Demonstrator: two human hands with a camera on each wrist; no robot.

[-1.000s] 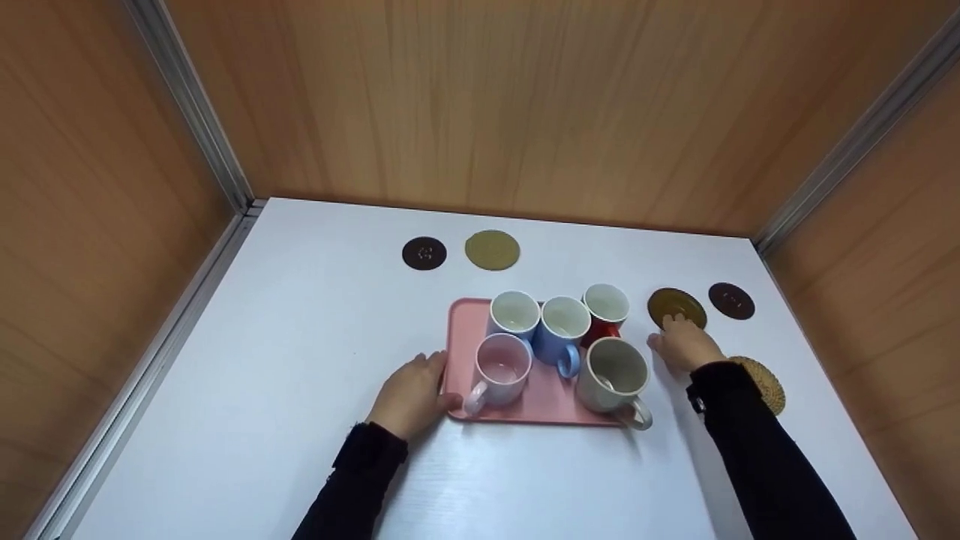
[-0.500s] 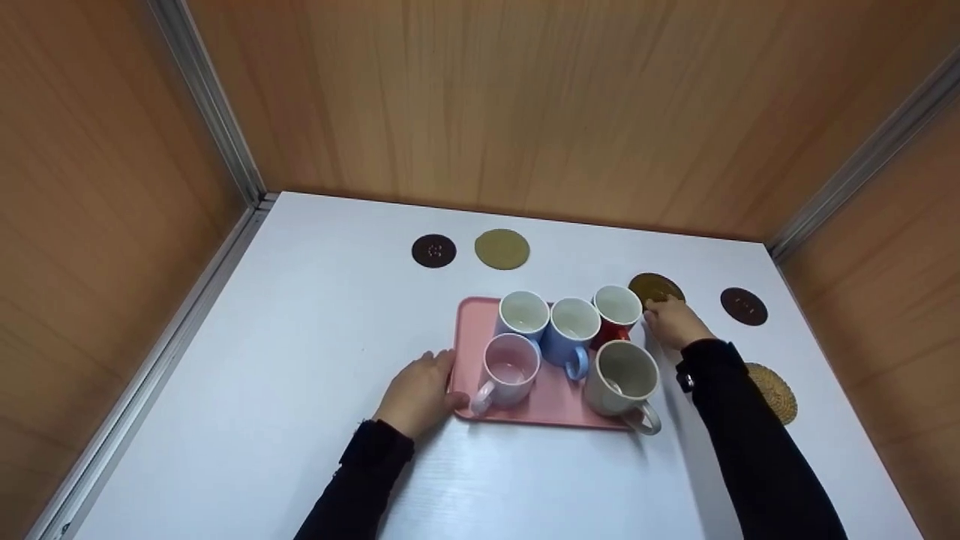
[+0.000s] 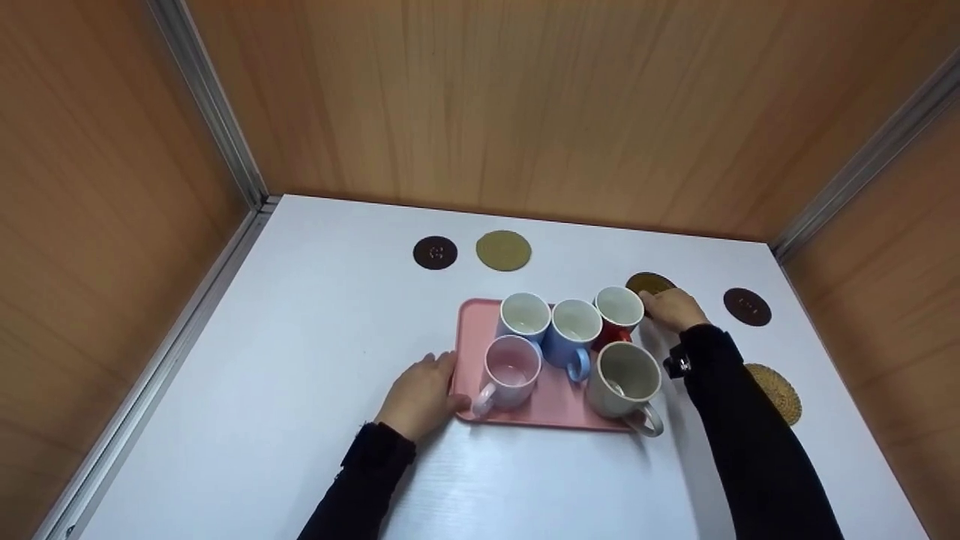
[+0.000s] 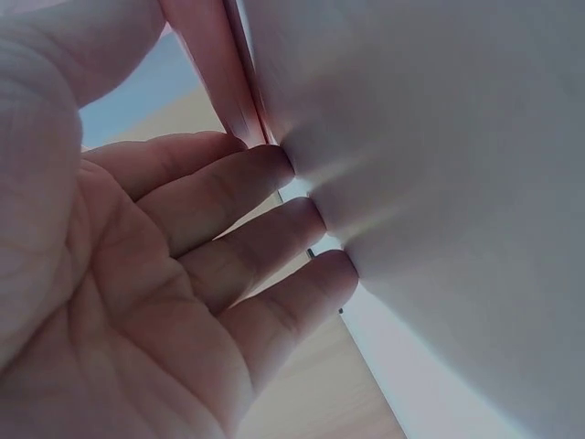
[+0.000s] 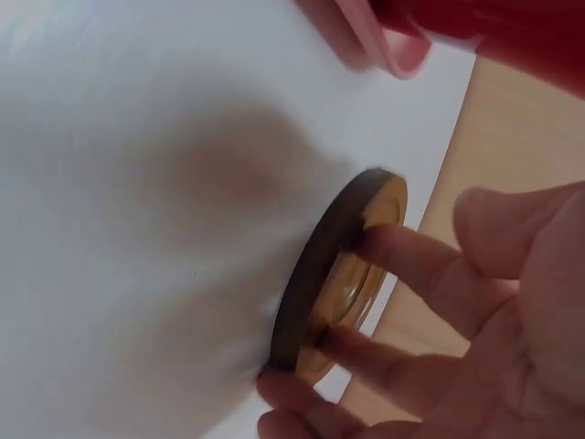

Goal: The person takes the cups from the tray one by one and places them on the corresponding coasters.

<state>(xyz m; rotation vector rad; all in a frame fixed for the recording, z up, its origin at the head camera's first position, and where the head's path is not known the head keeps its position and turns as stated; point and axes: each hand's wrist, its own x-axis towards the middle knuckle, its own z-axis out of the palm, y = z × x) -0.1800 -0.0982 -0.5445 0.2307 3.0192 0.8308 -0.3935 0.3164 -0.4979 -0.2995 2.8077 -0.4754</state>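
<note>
Right hand (image 3: 673, 309), brown coaster (image 5: 315, 265) under its fingertips (image 5: 384, 245)

- Rectangular pink tray (image 3: 551, 397), low-rimmed, round-cornered, flat on the white table (image 3: 337, 322); touched at its left edge by the left hand (image 3: 420, 397).
- Laden with five upright mugs: pink mug (image 3: 511, 375) near left, large grey mug (image 3: 624, 382) near right, pale blue mug (image 3: 525, 319) behind the pink, deeper blue mug (image 3: 575, 336) beside that, red mug (image 3: 618, 309), white inside, at the far right.
- Round olive-brown disc (image 3: 649, 283), ridged amber top, dark side, on the table just beyond the red mug; touched by fingertips of the right hand (image 3: 673, 308).
</note>
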